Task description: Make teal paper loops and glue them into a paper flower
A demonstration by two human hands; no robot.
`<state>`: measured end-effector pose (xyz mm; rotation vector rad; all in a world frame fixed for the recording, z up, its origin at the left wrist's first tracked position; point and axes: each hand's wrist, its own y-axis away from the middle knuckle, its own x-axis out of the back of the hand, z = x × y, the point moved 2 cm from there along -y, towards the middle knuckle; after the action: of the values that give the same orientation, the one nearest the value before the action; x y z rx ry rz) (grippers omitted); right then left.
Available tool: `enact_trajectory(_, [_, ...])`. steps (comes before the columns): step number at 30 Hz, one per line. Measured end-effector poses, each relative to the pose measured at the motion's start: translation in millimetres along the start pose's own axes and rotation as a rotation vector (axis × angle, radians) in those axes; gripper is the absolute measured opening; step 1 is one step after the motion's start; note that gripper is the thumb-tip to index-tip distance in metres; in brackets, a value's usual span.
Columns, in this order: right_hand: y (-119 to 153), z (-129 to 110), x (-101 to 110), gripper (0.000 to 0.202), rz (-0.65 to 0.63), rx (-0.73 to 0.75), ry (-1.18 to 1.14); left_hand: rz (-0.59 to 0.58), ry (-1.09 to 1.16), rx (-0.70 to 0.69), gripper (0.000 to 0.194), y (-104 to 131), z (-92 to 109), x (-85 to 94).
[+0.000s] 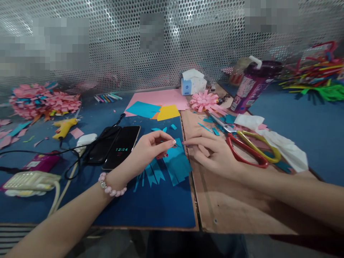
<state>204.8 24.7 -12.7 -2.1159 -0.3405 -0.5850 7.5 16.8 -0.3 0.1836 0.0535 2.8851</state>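
My left hand, with a pink bead bracelet at its wrist, is pinched at thumb and forefinger. A tiny sliver shows at the fingertips, too small to name. Just to its right, my right hand has its forefinger stretched towards that pinch and its other fingers loosely bent, with nothing seen in them. Below the hands lie a fringed blue paper piece and cut blue paper strips with notched ends. Scissors with one red and one yellow handle rest beside my right hand.
Left are two phones, cables, a yellow glue gun and a power strip. Coloured paper sheets, a pink paper flower, a tissue pack and a purple cup stand farther back, before a perforated metal wall.
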Motion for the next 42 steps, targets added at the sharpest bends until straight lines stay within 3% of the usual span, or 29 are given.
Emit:
enact_trajectory(4, [0, -5, 1, 0.029, -0.059, -0.015, -0.024, -0.01, -0.032, 0.005, 0.02, 1, 0, -0.7])
enact_trajectory(12, [0, 0, -5, 0.003, -0.012, 0.015, 0.011, -0.023, -0.023, -0.003, 0.022, 0, -4, -0.6])
enact_trajectory(22, [-1, 3, -4, 0.007, -0.002, -0.085, -0.007, -0.019, -0.03, 0.004, 0.02, 0, -2, -0.9])
enact_trajectory(27, [1, 9, -2, 0.005, 0.142, -0.219, -0.049, -0.009, -0.015, 0.017, 0.021, 0, -3, -0.7])
enact_trajectory(35, [0, 33, -6, 0.012, 0.464, -0.603, -0.548, -0.004, -0.014, 0.018, 0.02, -1, -3, -0.9])
enact_trajectory(38, [-1, 34, -7, 0.01, 0.416, -0.655, -0.541, -0.001, -0.008, 0.02, 0.02, -1, -4, -0.3])
enact_trajectory(42, [-1, 21, -6, 0.003, 0.237, -0.539, -0.427, 0.016, 0.012, -0.001, 0.019, 0, -4, 0.6])
